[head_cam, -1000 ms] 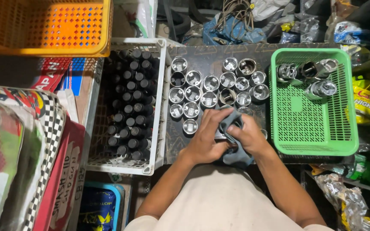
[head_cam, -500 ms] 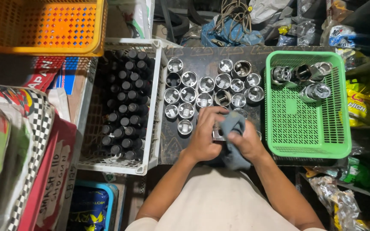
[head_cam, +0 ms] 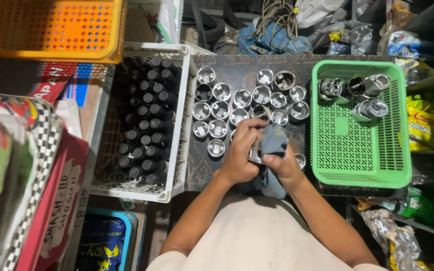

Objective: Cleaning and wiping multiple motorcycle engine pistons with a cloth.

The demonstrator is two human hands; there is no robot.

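My left hand [head_cam: 240,153] grips a shiny metal piston [head_cam: 255,152] over the dark board [head_cam: 237,68]. My right hand [head_cam: 286,168] presses a grey-blue cloth [head_cam: 273,143] against that piston. Just beyond my hands, several more metal pistons [head_cam: 242,100] stand in rows on the board, open ends up. A green plastic basket [head_cam: 357,150] at the right holds three pistons [head_cam: 355,93] lying in its far end.
A white crate [head_cam: 177,150] with several dark cylindrical parts [head_cam: 144,125] stands left of the board. An orange basket [head_cam: 51,30] is at the top left. Printed boxes and bags crowd the left side. Packets and plastic bags lie at the right and far edge.
My hands stay together over the board with the piston and cloth. The cloth has shifted higher over the piston, and the piston now shows between my hands.
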